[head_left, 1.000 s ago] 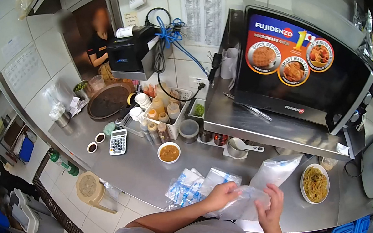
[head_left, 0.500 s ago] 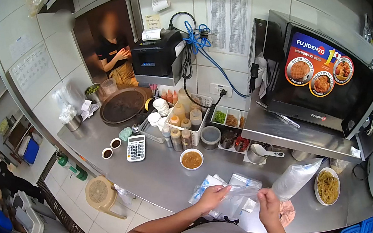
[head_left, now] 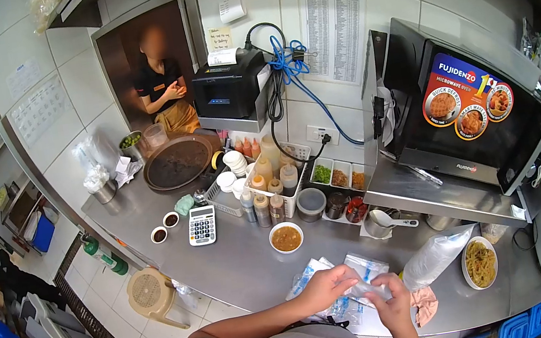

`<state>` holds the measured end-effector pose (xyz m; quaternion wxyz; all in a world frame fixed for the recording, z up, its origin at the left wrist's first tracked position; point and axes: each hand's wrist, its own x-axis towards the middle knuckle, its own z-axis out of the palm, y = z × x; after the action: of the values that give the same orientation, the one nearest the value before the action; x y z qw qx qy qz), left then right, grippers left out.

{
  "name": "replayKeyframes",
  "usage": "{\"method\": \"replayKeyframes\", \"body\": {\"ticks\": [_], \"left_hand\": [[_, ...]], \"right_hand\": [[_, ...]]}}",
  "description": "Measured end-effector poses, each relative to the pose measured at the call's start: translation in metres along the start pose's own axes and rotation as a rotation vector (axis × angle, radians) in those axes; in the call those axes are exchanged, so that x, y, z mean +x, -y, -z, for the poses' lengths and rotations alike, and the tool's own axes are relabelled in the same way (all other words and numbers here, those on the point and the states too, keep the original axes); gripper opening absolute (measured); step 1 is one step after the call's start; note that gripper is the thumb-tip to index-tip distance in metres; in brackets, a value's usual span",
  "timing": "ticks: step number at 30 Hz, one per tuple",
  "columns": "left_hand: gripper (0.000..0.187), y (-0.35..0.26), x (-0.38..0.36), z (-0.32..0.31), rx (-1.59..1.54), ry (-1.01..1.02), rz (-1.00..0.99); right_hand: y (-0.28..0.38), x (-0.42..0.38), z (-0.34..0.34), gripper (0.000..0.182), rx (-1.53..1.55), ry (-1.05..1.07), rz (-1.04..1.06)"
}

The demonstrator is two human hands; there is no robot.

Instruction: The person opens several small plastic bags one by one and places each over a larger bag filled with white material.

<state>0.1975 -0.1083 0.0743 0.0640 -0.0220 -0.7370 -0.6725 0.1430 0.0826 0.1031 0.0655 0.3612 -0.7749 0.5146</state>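
Over the front edge of the steel counter, my left hand [head_left: 327, 288] pinches one side of a small clear plastic bag [head_left: 359, 286]. My right hand [head_left: 389, 299] grips its other side, with the fingers curled. Below the hands lie several flat plastic packs with blue print [head_left: 369, 266]. A large bag of clear plastic [head_left: 437, 257] leans just beyond my right hand, and a crumpled pink cloth [head_left: 425, 303] lies beside my right wrist. A bowl of brown soup [head_left: 286, 238] stands farther back, while a bowl of noodles [head_left: 480, 263] is at the right.
A calculator [head_left: 202, 226], two small cups of dark sauce [head_left: 159, 235], and a basket of squeeze bottles [head_left: 297, 158] stand on the counter [head_left: 244, 271]. A microwave [head_left: 477, 103] sits on a raised shelf at right. A person [head_left: 161, 80] stands behind the opening; another works far left.
My hands have moved closer together, and the plastic bag between them is now bunched up rather than stretched. The view has shifted slightly.
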Motion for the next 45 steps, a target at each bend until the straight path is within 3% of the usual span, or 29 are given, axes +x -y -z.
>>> {"method": "replayKeyframes", "body": {"ticks": [3,7,9,10,12,13,14,16,17,18,20,24,25,27,30,33,37,38,40,41,42,43,44,45], "left_hand": [[0.015,-0.003,-0.003,-0.001,0.18,0.039,-0.081],[0.015,-0.013,-0.003,-0.024,0.141,0.028,-0.019],[0.014,-0.01,0.004,-0.045,-0.075,-0.131,-0.315],[0.014,-0.01,0.004,-0.051,-0.075,-0.14,-0.313],[0.013,-0.013,0.002,-0.062,-0.311,0.008,-0.071],[0.012,-0.016,0.004,-0.069,-0.289,-0.041,-0.073],[0.012,-0.022,0.004,-0.074,-0.29,-0.052,-0.069],[0.012,-0.039,0.002,-0.083,-0.388,0.035,-0.024],[0.012,-0.045,-0.001,-0.092,-0.339,0.009,-0.098],[0.012,-0.05,-0.002,-0.101,-0.339,-0.007,-0.097],[0.011,-0.054,-0.003,-0.118,-0.059,-0.225,-0.212],[0.012,-0.041,-0.006,-0.137,0.097,-0.425,-0.288],[0.012,-0.043,-0.009,-0.138,0.227,-0.422,-0.244],[0.012,-0.05,-0.012,-0.145,0.293,-0.426,-0.274],[0.012,-0.051,-0.01,-0.156,0.352,-0.446,-0.328],[0.012,-0.053,-0.006,-0.165,0.341,-0.472,-0.339],[0.013,-0.056,-0.007,-0.166,0.329,-0.503,-0.349],[0.013,-0.058,-0.008,-0.166,0.333,-0.508,-0.353],[0.015,-0.065,-0.013,-0.164,0.05,-0.419,-0.271],[0.018,-0.072,-0.017,-0.162,-0.154,-0.245,-0.116],[0.018,-0.079,-0.017,-0.163,-0.15,-0.243,-0.115],[0.017,-0.087,-0.017,-0.166,-0.187,-0.075,-0.088],[0.017,-0.095,-0.017,-0.169,-0.223,0.096,-0.061],[0.016,-0.102,-0.017,-0.172,-0.271,0.214,-0.04]], "right_hand": [[-0.002,0.003,0.013,0.009,0.101,-0.034,-0.121],[-0.013,0.002,0.031,0.007,0.078,0.026,-0.132],[-0.021,0.0,0.04,0.007,0.064,0.166,-0.103],[-0.021,0.0,0.044,0.007,0.066,0.174,-0.101],[-0.02,0.001,0.051,0.015,0.068,0.33,-0.029],[-0.028,-0.002,0.058,0.023,0.2,0.438,-0.166],[-0.041,-0.003,0.063,0.023,0.203,0.449,-0.166],[-0.066,-0.002,0.074,0.029,0.913,0.444,-0.391],[-0.068,0.002,0.086,0.035,1.042,0.548,-0.376],[-0.067,0.004,0.092,0.035,1.045,0.564,-0.377],[-0.07,0.004,0.103,0.038,0.839,0.595,-0.123],[-0.082,0.008,0.122,0.039,0.84,0.688,-0.086],[-0.075,0.011,0.127,0.039,0.852,0.693,-0.082],[-0.059,0.016,0.137,0.029,0.596,0.683,0.115],[-0.071,0.015,0.147,0.019,0.407,0.654,0.102],[-0.062,0.028,0.161,0.013,0.48,0.616,0.034],[-0.07,0.032,0.165,0.012,0.337,0.646,0.145],[-0.085,0.03,0.161,0.015,0.491,0.709,0.104],[-0.095,0.034,0.155,0.018,0.649,0.772,0.068],[-0.093,0.037,0.152,0.023,1.133,0.872,-0.18],[-0.094,0.037,0.148,0.028,1.616,0.936,-0.453],[-0.106,0.037,0.128,0.037,1.378,0.872,-0.414],[-0.114,0.029,0.109,0.037,1.38,0.864,-0.413],[-0.119,0.016,0.09,0.036,1.04,0.992,-0.357]]}}
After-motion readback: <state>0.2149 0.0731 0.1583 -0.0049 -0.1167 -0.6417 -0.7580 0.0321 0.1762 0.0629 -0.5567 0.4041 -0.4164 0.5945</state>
